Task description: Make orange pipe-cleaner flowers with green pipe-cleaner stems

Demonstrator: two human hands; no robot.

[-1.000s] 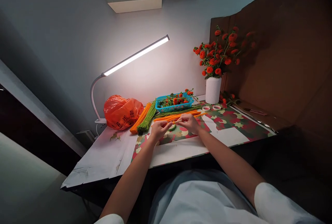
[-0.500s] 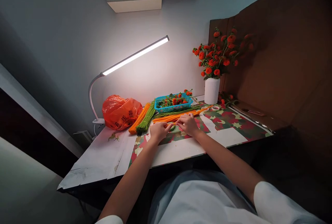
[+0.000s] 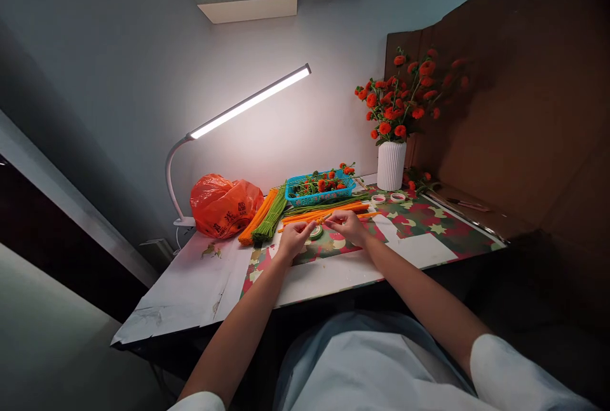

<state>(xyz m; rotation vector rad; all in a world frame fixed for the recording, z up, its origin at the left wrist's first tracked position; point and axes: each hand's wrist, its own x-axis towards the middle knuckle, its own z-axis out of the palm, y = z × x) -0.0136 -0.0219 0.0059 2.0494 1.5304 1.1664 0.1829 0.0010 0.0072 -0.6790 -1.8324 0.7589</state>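
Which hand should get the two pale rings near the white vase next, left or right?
Probably the right hand: it's nearer the pale rings, which lie beyond it to the right. The left hand is farther away.

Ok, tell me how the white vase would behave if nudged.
The white vase would probably tip fairly easily: it stands tall and narrow. The orange-red flowers spread wide above it, likely making it top-heavy. Its ribbed side should slip less than a smooth one.

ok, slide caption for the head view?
Left hand and right hand hold a small orange piece, blue basket of flowers behind, lamp lit.
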